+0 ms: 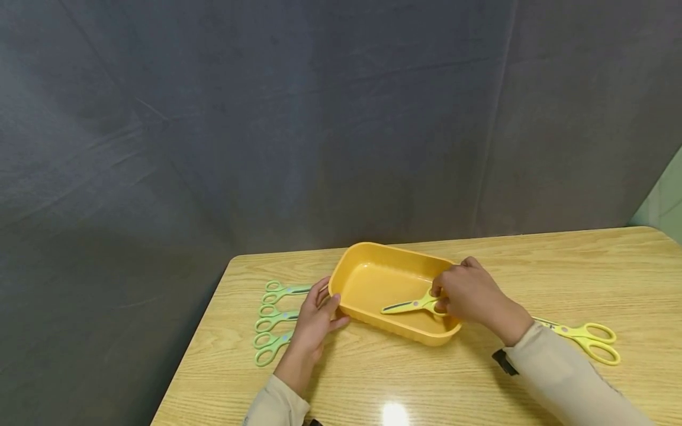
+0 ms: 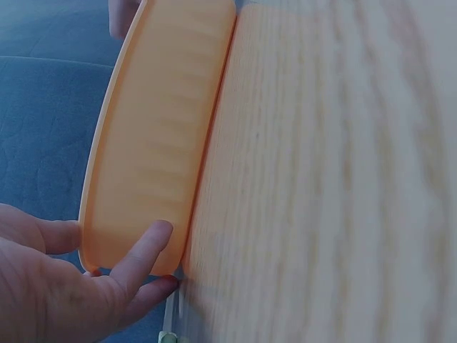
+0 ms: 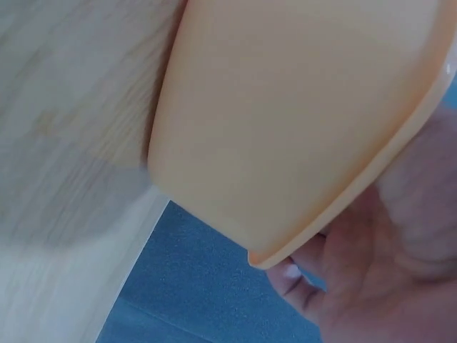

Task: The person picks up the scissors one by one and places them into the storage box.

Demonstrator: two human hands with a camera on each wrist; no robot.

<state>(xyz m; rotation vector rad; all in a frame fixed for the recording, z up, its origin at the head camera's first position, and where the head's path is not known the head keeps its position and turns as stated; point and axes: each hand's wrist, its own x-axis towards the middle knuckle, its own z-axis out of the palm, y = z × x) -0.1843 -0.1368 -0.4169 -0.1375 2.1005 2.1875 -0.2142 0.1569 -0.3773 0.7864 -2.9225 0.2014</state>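
A yellow-orange plastic tray (image 1: 373,319) sits on the wooden table, seen from outside in the left wrist view and the right wrist view. The left hand (image 1: 314,322) holds its left front corner, with one finger (image 2: 146,257) against the outer wall. Inside the tray's right end, the right hand (image 1: 476,299) grips yellow-green scissors (image 1: 407,306) by the handle loops, partly covered by the fingers. Their blades are together and point left. In the right wrist view the right hand (image 3: 385,271) shows beyond the tray's rim, and the scissors are hidden by the wall.
Three green-handled scissors (image 1: 274,319) lie in a column left of the tray, blades partly behind the left hand. Larger yellow scissors (image 1: 586,338) lie at the right, partly behind the right forearm. A dark grey cloth (image 1: 341,130) hangs behind the table (image 1: 415,378).
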